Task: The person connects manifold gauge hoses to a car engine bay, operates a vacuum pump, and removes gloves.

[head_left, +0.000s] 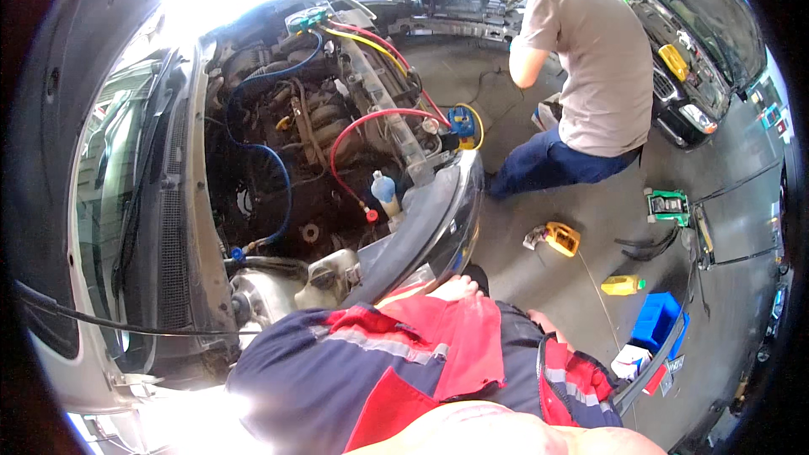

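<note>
Can see the left hand (456,289) just beside the headlight (459,223), at the front corner of the car (200,244); cannot tell its grip. Can glimpse the right hand (552,329), mostly hidden by dark clothing (516,341); cannot tell whether clenched.

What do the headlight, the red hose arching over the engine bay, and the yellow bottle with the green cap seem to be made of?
Headlight: probably clear plastic, maybe glass; glossy, see-through, with bright reflections.
Red hose: likely rubber or plastic, smooth, since it bends in an even curve.
Yellow bottle: apparently smooth, opaque moulded plastic, judging by its uniform colour.
</note>
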Action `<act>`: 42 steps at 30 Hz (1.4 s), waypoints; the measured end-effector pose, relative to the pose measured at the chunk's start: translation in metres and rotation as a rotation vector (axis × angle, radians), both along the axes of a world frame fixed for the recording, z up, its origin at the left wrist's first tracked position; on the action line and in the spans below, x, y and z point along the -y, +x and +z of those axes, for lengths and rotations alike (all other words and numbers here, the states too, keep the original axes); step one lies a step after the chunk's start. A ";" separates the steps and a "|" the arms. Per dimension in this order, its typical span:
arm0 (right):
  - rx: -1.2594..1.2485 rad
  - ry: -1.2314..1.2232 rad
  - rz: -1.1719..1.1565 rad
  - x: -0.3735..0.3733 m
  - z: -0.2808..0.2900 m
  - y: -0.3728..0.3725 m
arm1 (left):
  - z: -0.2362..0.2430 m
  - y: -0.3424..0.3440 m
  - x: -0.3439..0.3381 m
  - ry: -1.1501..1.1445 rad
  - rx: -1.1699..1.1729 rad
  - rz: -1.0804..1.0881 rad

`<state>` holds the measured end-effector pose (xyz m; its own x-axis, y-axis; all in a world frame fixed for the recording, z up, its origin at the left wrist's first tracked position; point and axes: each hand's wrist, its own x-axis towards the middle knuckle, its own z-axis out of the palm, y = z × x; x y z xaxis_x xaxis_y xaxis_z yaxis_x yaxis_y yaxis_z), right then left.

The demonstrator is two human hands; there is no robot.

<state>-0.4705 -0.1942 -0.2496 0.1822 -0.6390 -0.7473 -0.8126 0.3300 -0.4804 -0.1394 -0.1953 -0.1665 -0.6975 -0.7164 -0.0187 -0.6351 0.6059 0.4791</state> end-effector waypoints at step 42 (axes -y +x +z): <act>0.500 -1.137 -0.066 0.124 0.297 0.127 | 0.022 -0.003 0.013 -0.024 0.058 -0.081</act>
<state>-0.3435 -0.3182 0.0474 0.2300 -0.8968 0.3780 -0.4556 -0.4424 -0.7725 -0.1425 -0.2085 -0.1442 -0.7514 -0.6583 -0.0445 -0.6098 0.6670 0.4281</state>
